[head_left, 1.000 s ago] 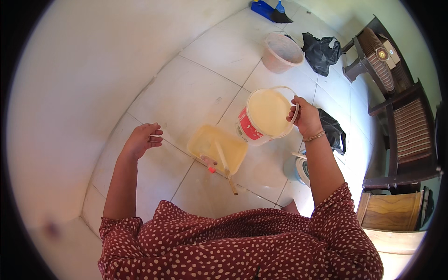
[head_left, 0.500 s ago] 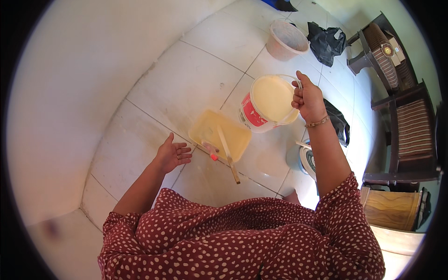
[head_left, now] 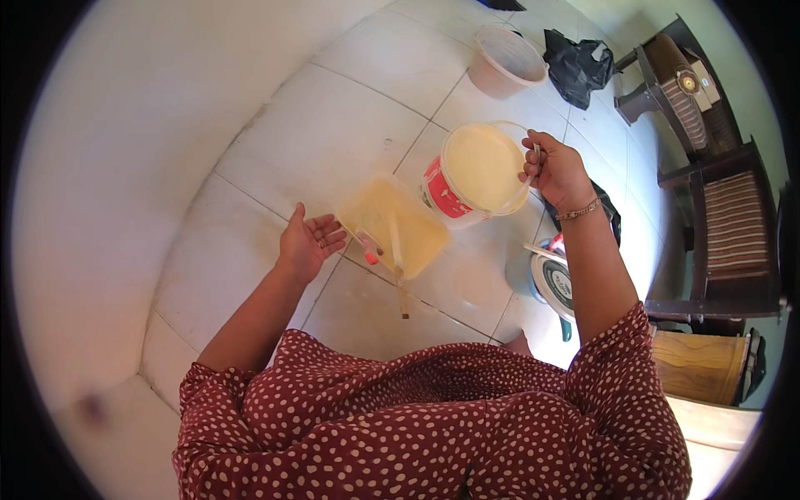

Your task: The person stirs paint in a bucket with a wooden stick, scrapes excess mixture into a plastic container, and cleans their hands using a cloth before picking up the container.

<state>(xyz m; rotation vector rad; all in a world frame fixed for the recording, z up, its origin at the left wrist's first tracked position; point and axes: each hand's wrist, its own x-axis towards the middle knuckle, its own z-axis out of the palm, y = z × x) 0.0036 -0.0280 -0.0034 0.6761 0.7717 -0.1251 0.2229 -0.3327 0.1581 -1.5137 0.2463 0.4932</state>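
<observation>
My right hand (head_left: 557,171) is closed around the thin handle of a white bucket (head_left: 446,193) with a red label. Cream-yellow paint (head_left: 483,167) fills the bucket close to its rim. To its left on the floor lies a shallow tray (head_left: 427,237), coated in the same yellow. A flat stick (head_left: 397,250) rests across the tray, its brown end sticking out over the near edge. Beside the stick is a small red-ended tool (head_left: 370,256), its kind unclear. My left hand (head_left: 308,242) is open, palm up, fingertips at the tray's left edge; contact cannot be made out.
A pinkish pail (head_left: 487,75) and a black plastic bag (head_left: 577,68) stand farther off. Near my right forearm is a lidded blue-grey container (head_left: 523,273). Dark wooden chairs (head_left: 733,225) line the right side; a pale wall (head_left: 125,167) rises at left.
My left hand has moved forward, closer to the tray. The tray and stick have turned slightly clockwise. The bucket, still in my right hand, sits a little farther left in the picture.
</observation>
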